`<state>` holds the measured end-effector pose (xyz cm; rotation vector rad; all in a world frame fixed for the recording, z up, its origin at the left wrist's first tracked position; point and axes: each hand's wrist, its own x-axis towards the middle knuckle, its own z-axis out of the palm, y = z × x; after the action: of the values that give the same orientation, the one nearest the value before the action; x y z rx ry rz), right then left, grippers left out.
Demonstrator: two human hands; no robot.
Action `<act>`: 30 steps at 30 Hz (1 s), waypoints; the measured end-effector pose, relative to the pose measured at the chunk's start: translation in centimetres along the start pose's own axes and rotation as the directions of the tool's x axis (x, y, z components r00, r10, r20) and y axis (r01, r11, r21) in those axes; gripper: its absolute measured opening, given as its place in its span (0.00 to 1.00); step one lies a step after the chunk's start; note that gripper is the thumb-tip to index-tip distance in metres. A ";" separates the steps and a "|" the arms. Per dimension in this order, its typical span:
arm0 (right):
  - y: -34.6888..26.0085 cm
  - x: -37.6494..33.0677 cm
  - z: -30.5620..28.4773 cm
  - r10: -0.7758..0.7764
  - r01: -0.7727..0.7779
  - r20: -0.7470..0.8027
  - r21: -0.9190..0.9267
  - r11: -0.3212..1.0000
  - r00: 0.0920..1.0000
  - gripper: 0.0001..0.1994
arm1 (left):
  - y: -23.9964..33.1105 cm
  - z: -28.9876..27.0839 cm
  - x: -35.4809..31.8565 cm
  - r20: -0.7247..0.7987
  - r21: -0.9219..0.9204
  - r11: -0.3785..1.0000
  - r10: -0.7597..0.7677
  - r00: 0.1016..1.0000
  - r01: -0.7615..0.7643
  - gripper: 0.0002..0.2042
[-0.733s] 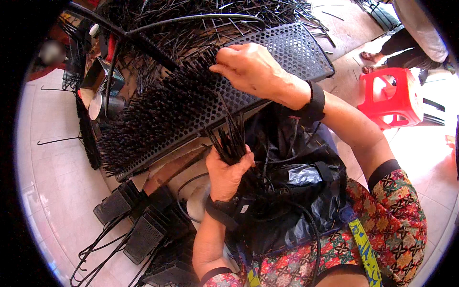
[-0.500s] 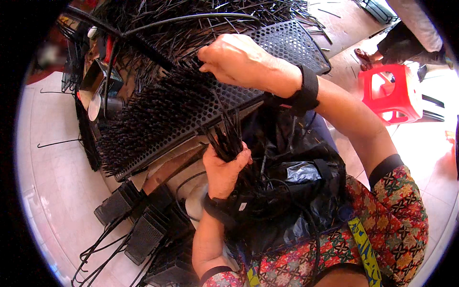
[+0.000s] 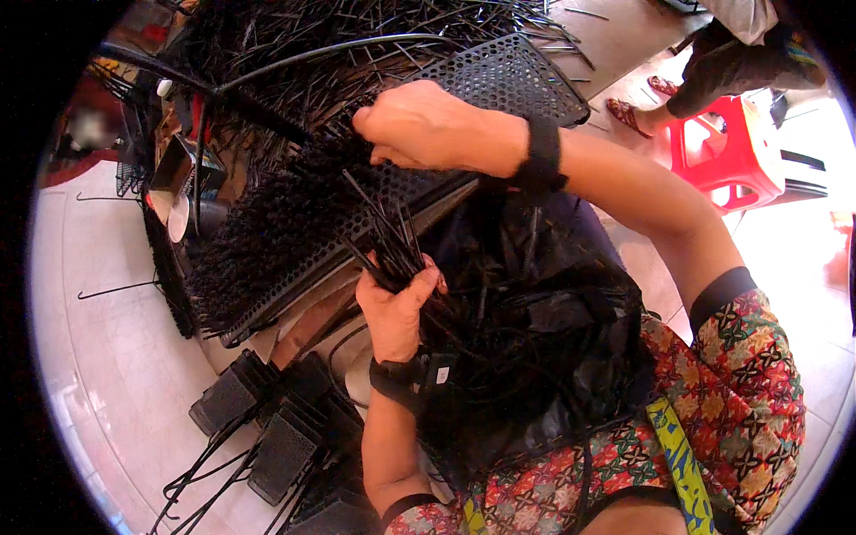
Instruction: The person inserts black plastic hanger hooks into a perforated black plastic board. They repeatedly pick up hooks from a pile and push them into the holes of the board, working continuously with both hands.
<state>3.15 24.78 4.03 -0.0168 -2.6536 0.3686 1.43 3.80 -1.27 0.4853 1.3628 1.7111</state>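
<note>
My left hand (image 3: pixel 395 312) is closed round a bundle of stiff black bristles (image 3: pixel 390 239), which fan out above the thumb. Higher up, my right hand (image 3: pixel 439 127) is closed, knuckles up, over a perforated black board (image 3: pixel 513 78). Its fingertips meet the edge of the dense black bristle tufts (image 3: pixel 276 209) that cover the board's left part. Whatever those fingers pinch is hidden. Bare rows of holes show on the board's right part. Both wrists wear black bands.
Loose black strands (image 3: pixel 348 40) lie heaped behind the board. Black perforated pieces with long wires (image 3: pixel 285 450) lie lower left. A black plastic sheet (image 3: pixel 553 348) covers my lap. At right stands a red stool (image 3: pixel 727 156), with a person's feet (image 3: pixel 629 116) near it.
The view has shifted slightly. My right hand stays at the edge of the tufts, and my left hand still grips the bundle below it. The other person's feet have come further into view.
</note>
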 end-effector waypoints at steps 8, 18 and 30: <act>-3.4 -1.9 -1.6 0.285 -0.265 0.099 0.724 0.637 0.954 0.12 | 0.6 0.9 0.0 0.024 -0.015 1.000 -0.012 1.000 0.013 0.08; -0.7 -1.3 -0.9 0.574 -0.164 -0.290 0.775 0.610 0.766 0.05 | 0.7 0.4 -0.2 0.014 -0.020 1.000 -0.020 1.000 0.020 0.09; -0.4 -0.1 2.7 0.165 0.063 -0.556 0.367 0.928 0.814 0.06 | 0.8 0.3 -0.3 -0.014 0.050 0.997 -0.059 0.998 0.059 0.09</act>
<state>2.05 23.73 1.83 -0.0714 -1.9447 0.7490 1.51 3.67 -0.38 0.4588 1.4188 1.6379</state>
